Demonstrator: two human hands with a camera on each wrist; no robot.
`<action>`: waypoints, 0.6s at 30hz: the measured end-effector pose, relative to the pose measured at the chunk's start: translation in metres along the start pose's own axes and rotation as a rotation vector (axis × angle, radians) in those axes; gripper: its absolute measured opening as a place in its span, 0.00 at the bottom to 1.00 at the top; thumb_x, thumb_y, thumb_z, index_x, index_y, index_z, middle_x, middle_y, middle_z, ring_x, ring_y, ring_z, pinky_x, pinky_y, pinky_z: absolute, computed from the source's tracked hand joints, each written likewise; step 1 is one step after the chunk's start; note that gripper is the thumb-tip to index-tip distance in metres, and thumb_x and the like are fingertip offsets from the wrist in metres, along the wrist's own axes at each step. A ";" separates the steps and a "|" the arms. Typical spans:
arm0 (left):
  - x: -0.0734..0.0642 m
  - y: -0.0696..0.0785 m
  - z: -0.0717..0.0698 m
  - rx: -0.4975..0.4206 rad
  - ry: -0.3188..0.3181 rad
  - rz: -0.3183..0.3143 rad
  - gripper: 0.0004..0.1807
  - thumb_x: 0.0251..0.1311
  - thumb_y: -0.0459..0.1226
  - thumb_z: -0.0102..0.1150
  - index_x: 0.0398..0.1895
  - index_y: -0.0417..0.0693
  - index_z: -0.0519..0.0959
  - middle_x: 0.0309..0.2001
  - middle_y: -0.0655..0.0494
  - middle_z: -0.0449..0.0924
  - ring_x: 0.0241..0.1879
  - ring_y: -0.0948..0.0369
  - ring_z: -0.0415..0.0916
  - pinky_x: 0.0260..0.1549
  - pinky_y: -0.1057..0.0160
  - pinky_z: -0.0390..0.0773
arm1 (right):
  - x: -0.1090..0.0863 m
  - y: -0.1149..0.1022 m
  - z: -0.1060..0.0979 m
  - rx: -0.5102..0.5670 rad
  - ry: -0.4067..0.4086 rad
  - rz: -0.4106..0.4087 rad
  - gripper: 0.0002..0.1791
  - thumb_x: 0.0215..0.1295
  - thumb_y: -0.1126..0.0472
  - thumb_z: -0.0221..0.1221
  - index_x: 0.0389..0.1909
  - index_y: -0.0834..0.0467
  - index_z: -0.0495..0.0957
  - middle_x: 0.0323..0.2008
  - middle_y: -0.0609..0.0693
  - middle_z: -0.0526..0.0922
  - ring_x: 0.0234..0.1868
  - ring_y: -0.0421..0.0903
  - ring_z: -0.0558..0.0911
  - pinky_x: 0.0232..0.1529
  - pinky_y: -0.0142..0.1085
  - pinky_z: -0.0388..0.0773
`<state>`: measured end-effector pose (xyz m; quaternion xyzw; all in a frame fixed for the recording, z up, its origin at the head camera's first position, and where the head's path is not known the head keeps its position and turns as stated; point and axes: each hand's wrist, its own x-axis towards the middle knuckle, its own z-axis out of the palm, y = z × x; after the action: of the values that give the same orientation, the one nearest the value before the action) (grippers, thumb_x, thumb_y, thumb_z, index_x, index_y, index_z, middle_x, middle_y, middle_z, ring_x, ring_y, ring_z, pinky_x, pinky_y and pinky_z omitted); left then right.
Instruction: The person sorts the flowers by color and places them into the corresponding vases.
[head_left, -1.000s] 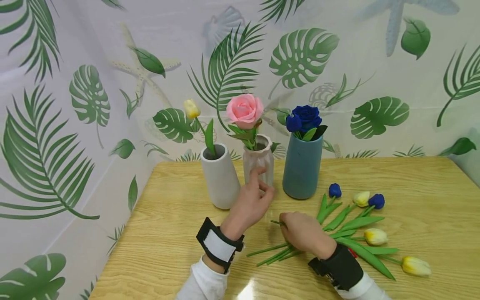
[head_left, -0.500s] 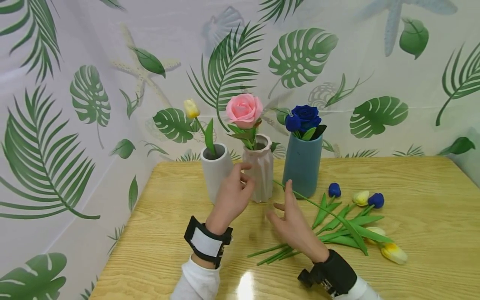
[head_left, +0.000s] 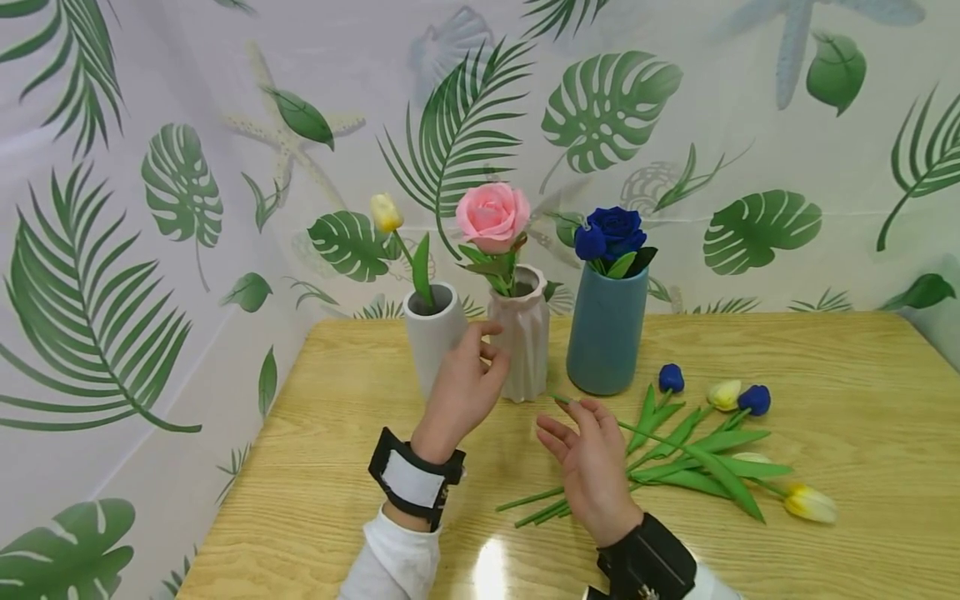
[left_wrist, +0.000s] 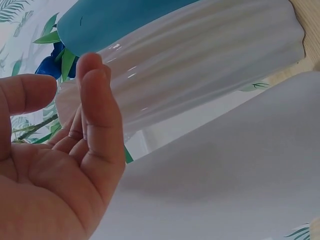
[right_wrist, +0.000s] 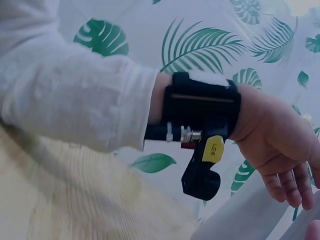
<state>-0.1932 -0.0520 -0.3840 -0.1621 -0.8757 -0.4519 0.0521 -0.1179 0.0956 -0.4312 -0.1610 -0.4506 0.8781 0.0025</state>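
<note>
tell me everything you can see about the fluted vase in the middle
The fluted vase is pale pinkish white and glossy, like glazed ceramic, with vertical folds down its body and a flared, wavy rim. It stands upright on the wooden table, between the white vase and the blue vase. One pink rose with green leaves stands in it, leaning left in the head view. The left hand partly covers its left side; whether the fingers touch it is unclear.
</note>
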 end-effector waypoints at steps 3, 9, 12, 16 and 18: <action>0.001 0.000 0.000 -0.007 -0.009 -0.007 0.18 0.72 0.38 0.51 0.62 0.45 0.71 0.37 0.51 0.82 0.25 0.61 0.75 0.23 0.63 0.74 | 0.000 -0.001 0.000 0.056 0.041 0.032 0.07 0.80 0.58 0.42 0.42 0.52 0.53 0.53 0.52 0.64 0.32 0.37 0.81 0.40 0.26 0.80; 0.001 -0.001 0.001 0.004 -0.022 -0.018 0.19 0.72 0.39 0.50 0.62 0.45 0.71 0.38 0.51 0.82 0.25 0.61 0.75 0.23 0.63 0.74 | -0.001 -0.002 0.000 0.083 0.087 0.031 0.12 0.80 0.59 0.43 0.35 0.51 0.51 0.50 0.51 0.68 0.26 0.37 0.79 0.34 0.25 0.79; 0.001 -0.001 0.001 0.003 -0.035 -0.025 0.19 0.72 0.39 0.50 0.63 0.46 0.71 0.38 0.51 0.82 0.26 0.61 0.76 0.24 0.63 0.74 | -0.002 -0.004 0.000 0.072 0.090 0.041 0.13 0.80 0.58 0.42 0.35 0.51 0.50 0.50 0.52 0.68 0.26 0.36 0.80 0.33 0.26 0.80; 0.000 -0.001 0.001 -0.012 -0.045 -0.040 0.18 0.73 0.38 0.49 0.63 0.47 0.70 0.39 0.51 0.82 0.27 0.61 0.77 0.26 0.62 0.75 | -0.003 -0.007 -0.001 0.057 0.083 0.047 0.13 0.80 0.60 0.43 0.35 0.51 0.49 0.53 0.53 0.66 0.30 0.36 0.83 0.35 0.26 0.81; 0.001 -0.001 0.001 -0.015 -0.041 -0.039 0.18 0.73 0.38 0.49 0.63 0.47 0.71 0.39 0.51 0.82 0.27 0.61 0.77 0.26 0.62 0.75 | -0.004 -0.007 0.000 0.055 0.080 0.048 0.12 0.80 0.62 0.43 0.35 0.52 0.51 0.55 0.55 0.66 0.32 0.37 0.85 0.37 0.27 0.81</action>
<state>-0.1941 -0.0519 -0.3857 -0.1547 -0.8761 -0.4560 0.0240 -0.1154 0.0994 -0.4249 -0.2066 -0.4218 0.8828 0.0038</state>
